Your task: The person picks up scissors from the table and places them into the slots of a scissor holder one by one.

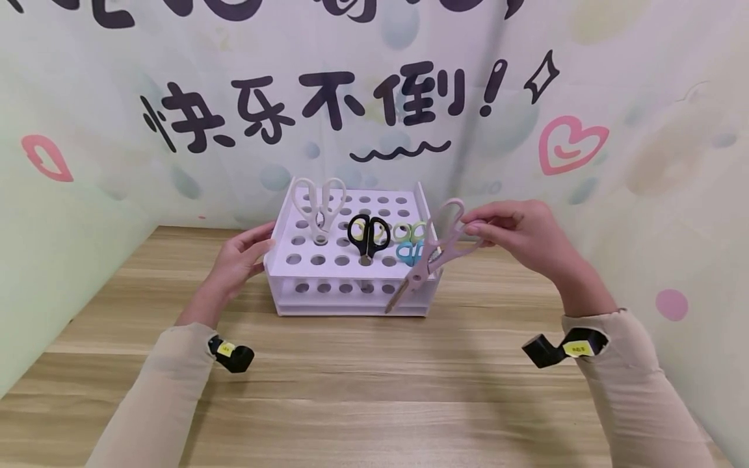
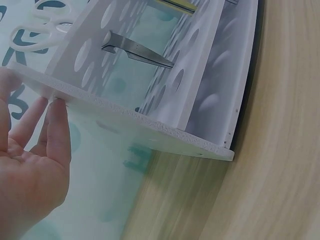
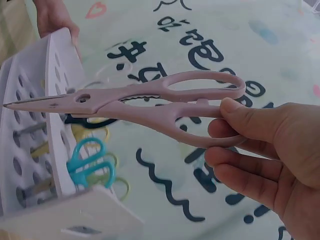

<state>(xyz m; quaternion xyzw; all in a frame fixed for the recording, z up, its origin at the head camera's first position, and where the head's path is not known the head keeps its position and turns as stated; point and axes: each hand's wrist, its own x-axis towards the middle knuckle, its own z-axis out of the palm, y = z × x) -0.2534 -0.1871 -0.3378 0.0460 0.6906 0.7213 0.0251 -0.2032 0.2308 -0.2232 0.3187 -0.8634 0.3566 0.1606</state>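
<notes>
Thumb and fingers of my right hand (image 1: 515,231) pinch one handle loop of a pair of pink scissors (image 3: 135,102). The scissors' shut blades point down and left, overlapping the front right corner of a white holed rack (image 1: 328,277) in the head view. My left hand (image 1: 236,260) rests against the rack's left side panel, its fingers (image 2: 59,130) fairly straight on the panel. White scissors (image 1: 320,229), black scissors (image 1: 367,250) and blue scissors (image 3: 90,165) stand handles up in the rack's holes. Yellow scissors (image 3: 100,132) and green scissors (image 1: 401,233) stand partly hidden behind.
The rack stands on a wood-grain table (image 1: 374,383) close to a printed cloth backdrop (image 1: 374,91) with dark lettering. Blades (image 2: 137,51) of the inserted scissors reach below its upper shelf into a lower holed shelf (image 2: 192,75). Pale walls (image 1: 673,214) flank the table.
</notes>
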